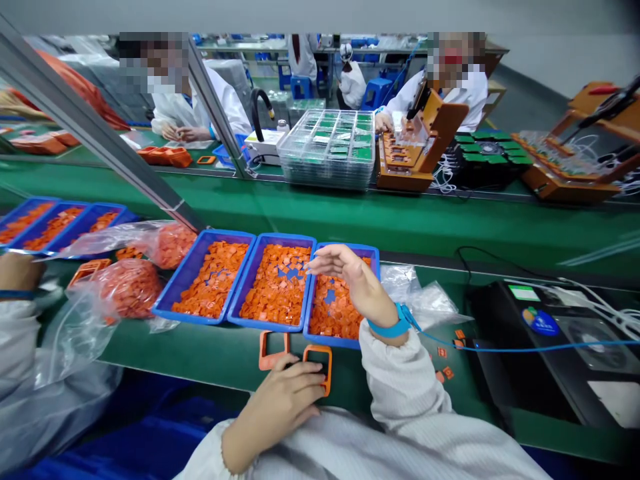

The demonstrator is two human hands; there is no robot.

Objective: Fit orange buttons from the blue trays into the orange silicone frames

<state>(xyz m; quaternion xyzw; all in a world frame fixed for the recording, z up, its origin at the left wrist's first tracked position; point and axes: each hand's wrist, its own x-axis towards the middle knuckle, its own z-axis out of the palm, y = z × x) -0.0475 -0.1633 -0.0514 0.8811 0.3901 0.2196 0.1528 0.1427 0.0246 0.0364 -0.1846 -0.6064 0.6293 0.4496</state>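
Note:
My left hand (pixel 285 400) rests at the near table edge with its fingers closed on an orange rectangular frame (pixel 320 367). A second orange frame (pixel 273 350) lies just to its left. My right hand (pixel 347 270) reaches out over the rightmost blue tray (pixel 373 257), fingers curled and pointing left toward the middle blue tray (pixel 280 240); whether it holds one of the small orange pieces (pixel 280 287) I cannot make out. A blue wrist strap (pixel 393 327) with a blue cord circles that wrist.
A third blue tray (pixel 200 247) and more blue trays (pixel 60 220) hold orange pieces. Plastic bags of orange pieces (pixel 130 287) lie at left. A black machine (pixel 550 333) stands right. Across the green belt (pixel 400 220), people in white coats work beside stacked clear trays (pixel 327 150) and orange fixtures (pixel 415 147).

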